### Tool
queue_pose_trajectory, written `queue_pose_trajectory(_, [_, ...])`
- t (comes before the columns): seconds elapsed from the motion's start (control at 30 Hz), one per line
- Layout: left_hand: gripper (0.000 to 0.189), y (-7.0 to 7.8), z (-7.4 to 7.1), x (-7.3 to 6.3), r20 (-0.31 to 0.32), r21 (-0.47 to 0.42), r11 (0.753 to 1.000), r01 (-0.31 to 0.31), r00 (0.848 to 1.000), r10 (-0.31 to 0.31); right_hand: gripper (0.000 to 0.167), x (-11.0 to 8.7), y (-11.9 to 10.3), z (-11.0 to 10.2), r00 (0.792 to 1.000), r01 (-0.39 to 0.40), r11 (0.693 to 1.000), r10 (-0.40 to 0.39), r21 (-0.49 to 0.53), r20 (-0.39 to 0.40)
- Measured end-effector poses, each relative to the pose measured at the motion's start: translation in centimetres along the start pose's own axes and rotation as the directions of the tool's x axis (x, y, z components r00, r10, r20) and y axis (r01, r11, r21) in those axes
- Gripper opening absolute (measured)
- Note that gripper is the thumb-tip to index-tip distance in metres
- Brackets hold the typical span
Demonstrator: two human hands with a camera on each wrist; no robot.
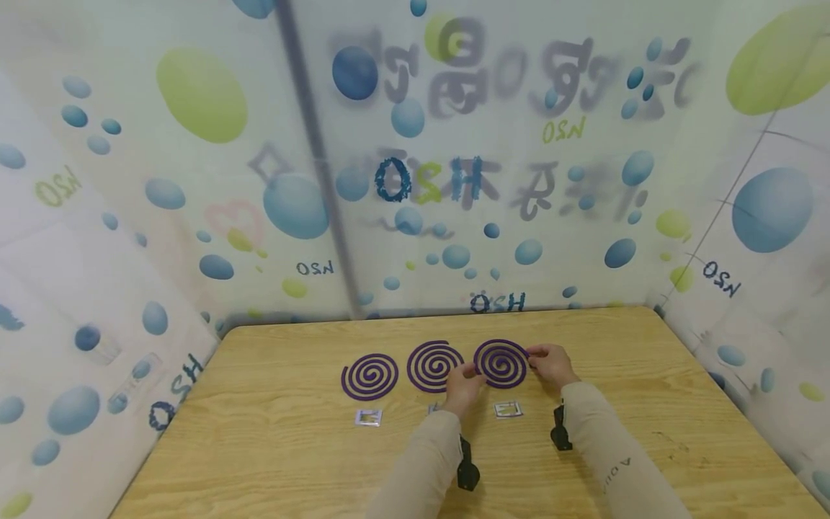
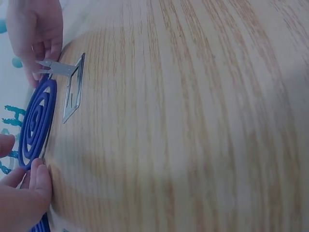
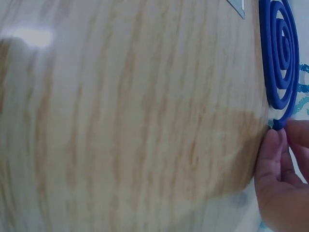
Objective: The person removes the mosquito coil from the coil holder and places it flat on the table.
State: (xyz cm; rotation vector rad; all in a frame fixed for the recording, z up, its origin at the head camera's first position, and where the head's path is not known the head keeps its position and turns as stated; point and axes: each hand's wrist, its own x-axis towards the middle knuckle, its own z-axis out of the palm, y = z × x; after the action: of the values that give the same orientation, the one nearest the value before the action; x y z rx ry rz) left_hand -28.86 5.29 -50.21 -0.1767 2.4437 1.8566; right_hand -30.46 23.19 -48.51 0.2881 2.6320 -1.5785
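Three purple mosquito coils stand side by side in the head view: a left one (image 1: 369, 377), a middle one (image 1: 436, 367) and a right one (image 1: 501, 364). The left hand (image 1: 463, 389) holds the lower left edge of the right coil and hides part of the middle one. On the other side, the right hand (image 1: 553, 365) pinches the coil's outer end between thumb and fingers. The right wrist view shows that pinch on the coil (image 3: 280, 63) closely. A metal coil stand (image 2: 72, 94) with a raised pointed tab lies beside this coil in the left wrist view.
Small metal coil stands lie in front of the coils, one at the left (image 1: 368, 417) and one at the right (image 1: 508, 409); the left arm partly covers another. The wooden table (image 1: 272, 432) meets a patterned curtain (image 1: 415, 281) behind and at both sides.
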Motion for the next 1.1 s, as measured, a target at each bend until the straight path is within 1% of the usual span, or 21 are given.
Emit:
queue_pose_trajectory(0.17, [0.038,0.5,-0.3,-0.5,0.031,-0.012,1.000,0.006,1.000,-0.006,0.023,0.0,0.0,0.0,1.000,-0.008,1.000,0.008,0.005,0.006])
queue_pose_trajectory(0.2, [0.039,1.1,-0.4,-1.0,0.038,-0.010,0.999,0.034,0.999,-0.034,0.023,0.0,0.0,0.0,1.000,-0.011,1.000,0.011,0.003,0.005])
queue_pose_trajectory(0.33, [0.041,1.7,-0.5,-1.5,0.048,0.004,0.998,0.057,0.997,-0.057,0.024,0.0,0.0,0.0,1.000,-0.016,1.000,0.016,-0.012,0.007])
queue_pose_trajectory(0.5, [0.043,1.4,-0.3,-1.4,0.044,0.011,0.998,0.064,0.997,-0.064,0.022,0.8,0.7,0.1,1.000,-0.017,1.000,0.017,0.011,0.014])
queue_pose_trajectory(0.53, [0.043,1.3,-0.2,-1.3,0.040,0.011,0.998,0.063,0.997,-0.064,0.020,1.2,1.2,0.1,1.000,0.013,0.999,-0.013,0.036,0.019])
queue_pose_trajectory(0.6, [0.043,1.1,-0.1,-1.2,0.031,0.013,0.998,0.055,0.998,-0.055,0.019,1.4,1.5,0.1,1.000,0.008,0.998,-0.010,0.055,0.024])
queue_pose_trajectory(0.73, [0.042,1.1,-0.2,-1.2,0.025,0.006,0.999,0.048,0.999,-0.048,0.021,1.0,1.1,0.1,1.000,0.004,0.999,-0.004,0.037,0.005])
queue_pose_trajectory(0.77, [0.042,1.1,-0.3,-1.3,0.028,0.005,0.999,0.047,0.998,-0.047,0.023,0.6,0.6,0.1,1.000,-0.021,1.000,0.021,0.011,-0.002])
queue_pose_trajectory(0.9, [0.041,1.4,-0.5,-1.5,0.046,-0.009,0.998,0.064,0.997,-0.063,0.025,-0.2,-0.2,-0.1,1.000,-0.008,1.000,0.008,-0.017,-0.009])
queue_pose_trajectory(1.03, [0.041,1.5,-0.7,-1.6,0.057,-0.034,0.997,0.062,0.997,-0.060,0.026,0.0,0.1,-0.3,1.000,-0.020,1.000,0.020,-0.016,0.005])
queue_pose_trajectory(1.1, [0.042,1.4,-0.7,-1.5,0.058,-0.047,0.998,0.051,0.997,-0.049,0.026,0.2,0.4,-0.3,1.000,-0.026,1.000,0.027,-0.011,0.010])
